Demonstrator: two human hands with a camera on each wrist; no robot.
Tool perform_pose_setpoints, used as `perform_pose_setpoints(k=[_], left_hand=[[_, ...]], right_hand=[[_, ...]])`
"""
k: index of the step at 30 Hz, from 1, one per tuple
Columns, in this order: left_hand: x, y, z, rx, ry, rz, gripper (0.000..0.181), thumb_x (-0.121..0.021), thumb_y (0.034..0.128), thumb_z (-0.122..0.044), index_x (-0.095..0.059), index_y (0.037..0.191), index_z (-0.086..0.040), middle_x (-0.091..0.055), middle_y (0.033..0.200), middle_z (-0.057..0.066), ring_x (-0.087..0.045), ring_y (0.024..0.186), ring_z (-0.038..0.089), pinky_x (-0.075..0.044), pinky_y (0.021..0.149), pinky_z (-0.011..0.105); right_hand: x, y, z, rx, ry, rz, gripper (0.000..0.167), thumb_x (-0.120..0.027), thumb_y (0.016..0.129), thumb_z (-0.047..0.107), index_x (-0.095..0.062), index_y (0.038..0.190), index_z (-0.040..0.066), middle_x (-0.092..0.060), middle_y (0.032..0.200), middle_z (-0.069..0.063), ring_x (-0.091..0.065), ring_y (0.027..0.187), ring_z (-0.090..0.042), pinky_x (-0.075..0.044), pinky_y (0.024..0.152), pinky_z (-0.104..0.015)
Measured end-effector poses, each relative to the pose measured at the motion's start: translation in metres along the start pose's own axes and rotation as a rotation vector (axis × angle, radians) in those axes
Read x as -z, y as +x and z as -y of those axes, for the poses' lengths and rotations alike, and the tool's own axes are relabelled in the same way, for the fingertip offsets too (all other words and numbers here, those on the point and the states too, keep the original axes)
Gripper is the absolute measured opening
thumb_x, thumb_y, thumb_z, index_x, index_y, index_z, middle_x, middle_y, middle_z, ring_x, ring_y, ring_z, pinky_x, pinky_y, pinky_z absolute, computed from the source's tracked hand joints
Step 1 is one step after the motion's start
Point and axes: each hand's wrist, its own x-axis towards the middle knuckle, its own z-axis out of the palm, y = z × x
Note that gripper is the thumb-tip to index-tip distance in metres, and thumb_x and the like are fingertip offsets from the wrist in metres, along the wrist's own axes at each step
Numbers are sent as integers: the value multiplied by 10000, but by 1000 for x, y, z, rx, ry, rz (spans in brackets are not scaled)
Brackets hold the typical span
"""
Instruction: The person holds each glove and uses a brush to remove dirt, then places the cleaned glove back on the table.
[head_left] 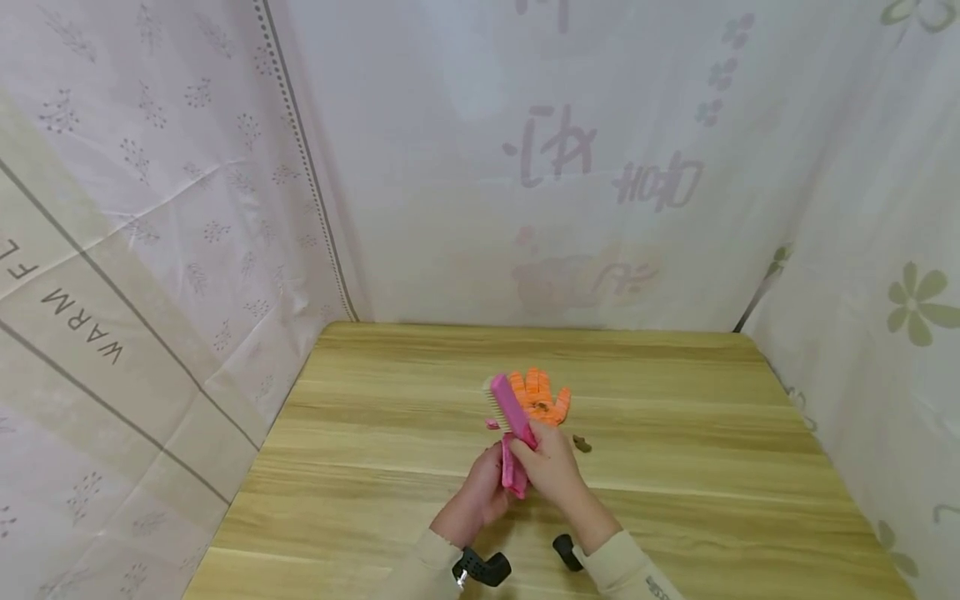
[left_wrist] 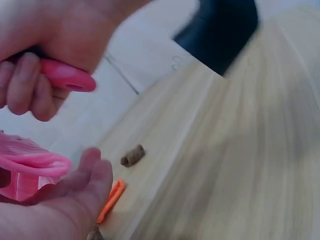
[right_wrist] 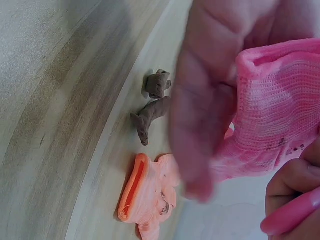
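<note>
A pink knit glove with dark specks is held in my left hand; its cuff gapes toward the right wrist camera. My right hand grips a pink brush by its handle, just above the glove. The brush's head, with pale bristles on its left side, points away from me, and the bristles look clear of the glove. Beyond the hands an orange knit glove with dark smudges lies flat on the table. Part of the left hand's hold is hidden by the pink glove.
Small brown clay-like lumps lie on the wooden table near the orange glove. Dark wrist straps sit on both forearms. Printed cloth hangs behind the table and at both sides.
</note>
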Motion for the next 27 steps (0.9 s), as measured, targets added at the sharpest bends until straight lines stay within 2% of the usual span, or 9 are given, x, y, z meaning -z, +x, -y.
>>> perform_pose_setpoints(k=[3, 6, 9, 13, 15, 19, 21, 27], left_hand=[[3, -2, -4, 32, -87, 21, 428, -282, 1099, -315, -661, 963, -172, -629, 716, -100, -572, 599, 4, -460, 550, 151], [5, -1, -9, 14, -92, 21, 358, -320, 1092, -284, -639, 1022, -138, -663, 797, -75, -599, 650, 25, -498, 626, 179], [6, 1, -11, -33, -59, -16, 244, -366, 1077, -193, -573, 1158, -92, -682, 908, -34, -643, 758, 66, -542, 734, 241], [10, 4, -10, -81, -64, -99, 287, -433, 1064, -117, -421, 1337, -29, -670, 1049, 17, -675, 909, 100, -578, 832, 297], [13, 5, -10, -106, -85, -142, 289, -478, 1051, -94, -400, 1320, -22, -655, 1048, 17, -670, 914, 89, -581, 837, 276], [18, 5, -13, -158, -123, -167, 220, -498, 1032, -41, -440, 1244, -50, -655, 1071, 1, -664, 963, 81, -571, 892, 260], [18, 4, -15, -177, -136, -162, 189, -499, 1025, -22, -483, 1210, -60, -673, 1079, -14, -665, 995, 78, -559, 923, 258], [17, 1, -22, -164, -121, -139, 137, -534, 1006, -36, -573, 1136, -57, -710, 1061, -22, -677, 1015, 73, -556, 942, 256]], right_hand=[[-1, 0, -2, -3, 14, 5, 147, -686, 934, 100, -628, 806, 59, -390, 617, 27, -383, 570, -85, -329, 487, -217], [-1, -1, -3, -11, 17, 3, 92, -681, 933, 95, -657, 852, 57, -426, 634, 17, -416, 589, -101, -355, 488, -224], [1, -1, -4, -14, 5, -9, 70, -680, 918, 86, -665, 858, 53, -444, 644, 12, -427, 601, -114, -358, 485, -229], [4, -3, -6, -29, -2, -13, 101, -670, 913, 82, -640, 821, 53, -426, 634, 20, -406, 581, -105, -336, 476, -229], [6, -4, -7, -41, 0, -16, 146, -664, 918, 94, -610, 784, 71, -419, 620, 25, -389, 559, -99, -317, 470, -226], [11, -5, -12, -56, -6, -31, 254, -659, 920, 114, -518, 709, 103, -385, 587, 29, -342, 512, -88, -268, 455, -214], [13, -5, -15, -61, -12, -44, 254, -658, 916, 107, -519, 703, 105, -384, 588, 28, -333, 506, -83, -258, 452, -211], [18, -6, -23, -91, -2, -73, 253, -634, 908, 87, -502, 693, 96, -364, 568, 48, -300, 477, -40, -243, 432, -208]])
